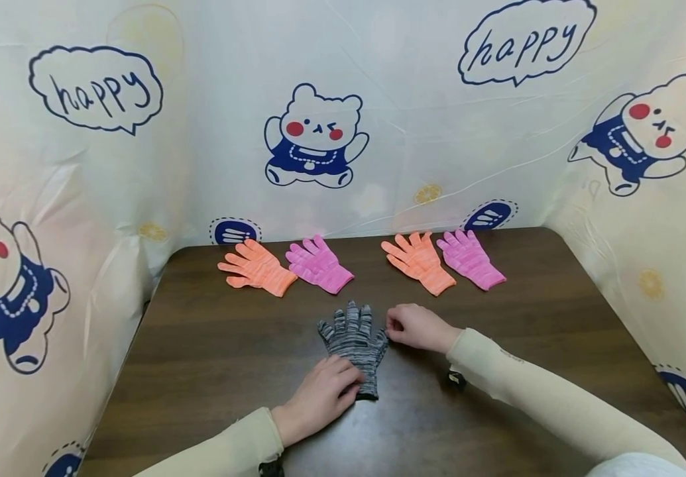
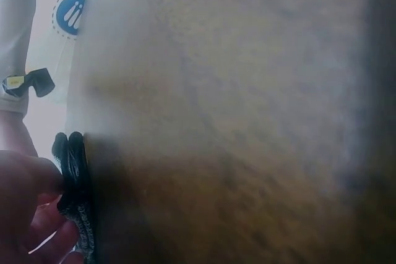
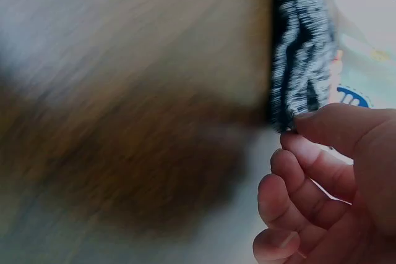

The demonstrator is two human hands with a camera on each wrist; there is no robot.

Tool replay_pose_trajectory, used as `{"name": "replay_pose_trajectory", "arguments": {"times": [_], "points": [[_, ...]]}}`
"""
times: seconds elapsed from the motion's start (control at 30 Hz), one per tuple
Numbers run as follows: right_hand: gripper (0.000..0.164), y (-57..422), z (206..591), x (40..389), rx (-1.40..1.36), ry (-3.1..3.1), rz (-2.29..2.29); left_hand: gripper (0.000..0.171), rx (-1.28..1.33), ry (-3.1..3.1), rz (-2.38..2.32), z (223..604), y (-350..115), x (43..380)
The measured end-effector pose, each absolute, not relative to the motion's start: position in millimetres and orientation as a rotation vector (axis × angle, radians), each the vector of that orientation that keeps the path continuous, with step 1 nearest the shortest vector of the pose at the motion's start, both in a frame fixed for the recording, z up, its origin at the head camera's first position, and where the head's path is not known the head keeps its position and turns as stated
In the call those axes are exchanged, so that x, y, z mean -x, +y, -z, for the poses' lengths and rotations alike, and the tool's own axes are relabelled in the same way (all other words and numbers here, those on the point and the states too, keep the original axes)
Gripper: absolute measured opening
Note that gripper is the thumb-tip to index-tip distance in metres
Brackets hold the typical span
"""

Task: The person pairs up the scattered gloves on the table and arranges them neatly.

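Note:
A grey-and-black striped knit glove (image 1: 357, 344) lies on the table with its fingers toward the far side and its dark cuff toward me. My left hand (image 1: 325, 392) rests across the left of its lower palm and cuff, the fingers loosely bent on the knit. The left wrist view shows the dark cuff (image 2: 75, 165) beside the thumb. At the glove's right side, my right hand (image 1: 419, 327) pinches the tip of the glove's thumb. Close up, the right wrist view shows the striped knit (image 3: 303, 54) between my thumb and index finger, the other fingers curled below.
Along the far table edge lie an orange glove (image 1: 259, 268) and a pink glove (image 1: 320, 265) at left, another orange glove (image 1: 420, 264) and pink glove (image 1: 471, 260) at right. A printed curtain (image 1: 402, 139) hangs behind and beside the brown table (image 1: 211, 358).

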State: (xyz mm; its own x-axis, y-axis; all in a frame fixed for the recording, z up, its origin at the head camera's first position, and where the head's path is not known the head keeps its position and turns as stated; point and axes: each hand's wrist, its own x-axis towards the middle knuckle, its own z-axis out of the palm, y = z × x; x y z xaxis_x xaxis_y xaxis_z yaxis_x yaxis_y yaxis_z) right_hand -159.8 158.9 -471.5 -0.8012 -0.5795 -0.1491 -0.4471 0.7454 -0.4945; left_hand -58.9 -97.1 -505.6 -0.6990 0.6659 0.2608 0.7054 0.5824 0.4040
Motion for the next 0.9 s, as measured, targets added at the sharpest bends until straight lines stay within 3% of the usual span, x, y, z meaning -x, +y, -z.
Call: {"name": "replay_pose_trajectory", "arguments": {"times": [0.27,0.57,0.9], "points": [[0.015,154,478,161,0.782,2.698,0.635,0.011,1.195,-2.686,0.766,505,-98,60],[0.017,148,479,160,0.78,2.716,0.544,0.024,1.364,-2.642,1.191,502,-103,68],[0.015,151,477,161,0.81,2.682,0.648,0.021,1.409,-2.715,1.127,504,-105,72]]}}
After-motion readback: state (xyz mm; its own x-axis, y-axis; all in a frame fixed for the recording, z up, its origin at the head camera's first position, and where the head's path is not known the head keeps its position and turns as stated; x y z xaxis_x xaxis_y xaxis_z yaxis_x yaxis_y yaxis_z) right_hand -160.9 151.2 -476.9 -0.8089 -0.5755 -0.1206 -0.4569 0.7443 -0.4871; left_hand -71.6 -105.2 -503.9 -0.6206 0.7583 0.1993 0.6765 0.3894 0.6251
